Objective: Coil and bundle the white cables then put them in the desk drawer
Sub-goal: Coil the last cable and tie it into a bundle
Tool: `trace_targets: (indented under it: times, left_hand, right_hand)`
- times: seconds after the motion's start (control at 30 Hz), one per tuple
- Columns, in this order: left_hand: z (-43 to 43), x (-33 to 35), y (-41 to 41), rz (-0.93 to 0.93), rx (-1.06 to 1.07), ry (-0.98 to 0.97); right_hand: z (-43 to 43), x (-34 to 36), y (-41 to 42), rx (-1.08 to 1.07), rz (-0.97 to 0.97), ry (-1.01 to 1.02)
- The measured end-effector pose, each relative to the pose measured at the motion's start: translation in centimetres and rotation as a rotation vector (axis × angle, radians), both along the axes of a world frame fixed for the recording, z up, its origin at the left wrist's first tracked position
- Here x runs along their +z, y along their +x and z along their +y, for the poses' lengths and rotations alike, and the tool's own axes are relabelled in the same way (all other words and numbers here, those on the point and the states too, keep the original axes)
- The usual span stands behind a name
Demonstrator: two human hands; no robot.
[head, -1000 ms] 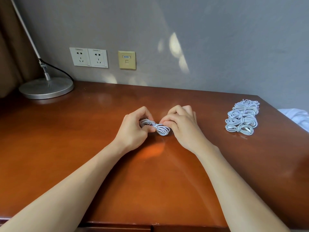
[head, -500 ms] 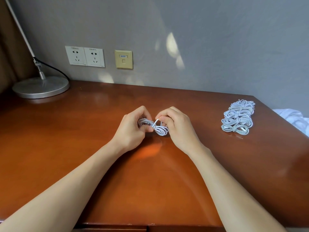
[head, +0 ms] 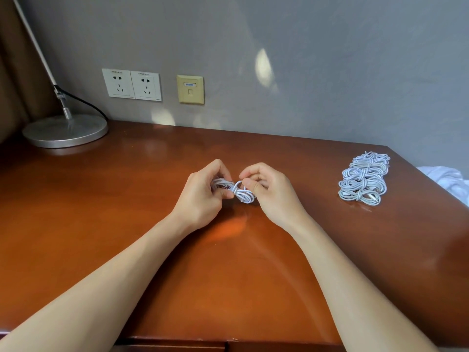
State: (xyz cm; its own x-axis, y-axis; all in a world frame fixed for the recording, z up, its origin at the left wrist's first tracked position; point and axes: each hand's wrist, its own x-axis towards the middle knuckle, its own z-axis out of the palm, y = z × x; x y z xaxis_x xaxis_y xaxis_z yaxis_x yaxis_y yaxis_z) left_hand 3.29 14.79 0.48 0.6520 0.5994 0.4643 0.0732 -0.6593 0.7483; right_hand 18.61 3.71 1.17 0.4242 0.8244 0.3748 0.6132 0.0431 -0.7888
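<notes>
Soft daylight, even, moderately bright. Pale reflected patches on wall (head: pixel 330 72) toward 12 o'clock. Glossy tabletop (head: pixel 88 224) carries orange glare at centre and faint sheen toward 11 o'clock. Shadows weak, soft-edged. Curtain (head: pixel 15 85) at 10 o'clock dim. Slight wide-angle stretch toward 6 o'clock edge. Focus sharp throughout.

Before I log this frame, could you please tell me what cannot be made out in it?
Head view, cable: its left part is hidden in the left hand, its end behind the right hand.
Head view, desk drawer: cut off by the bottom edge.
Head view, lamp: head cut off by the top edge.
Head view, bundled cables: count unclear, loops overlap.
</notes>
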Motion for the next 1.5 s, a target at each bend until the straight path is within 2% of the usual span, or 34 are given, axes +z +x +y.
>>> trace_targets:
  times: [0.27, 0.43, 0.53, 0.83, 1.13, 1.37, 1.5]
  left_hand:
    - [0.0, 0.1, 0.0, -0.019, 0.058, -0.048]
    - [0.1, 0.1, 0.0, -0.02, 0.125, -0.116]
    - [0.1, 0.2, 0.1, -0.02, 0.165, -0.148]
    - [0.2, 0.1, 0.2, -0.001, 0.196, -0.195]
    - [0.5, 0.0, 0.2, -0.003, 0.245, -0.241]
    - [1.0, 0.3, 0.2, 0.042, 0.254, -0.184]
    - [1.2, -0.1, 0.1, 0.084, 0.185, -0.108]
  right_hand:
    - [-0.1, -0.2, 0.1, 0.058, -0.067, -0.121]
    - [-0.1, 0.1, -0.2, 0.123, 0.059, -0.118]
    - [0.0, -0.3, -0.2, 0.152, -0.002, -0.121]
    - [0.3, -1.1, 0.1, 0.12, -0.063, -0.08]
    - [0.3, -0.7, 0.4, 0.019, -0.07, -0.128]
    - [0.2, -0.8, 0.7, -0.005, -0.179, -0.108]
    - [0.2, -1.2, 1.0, -0.019, -0.211, -0.111]
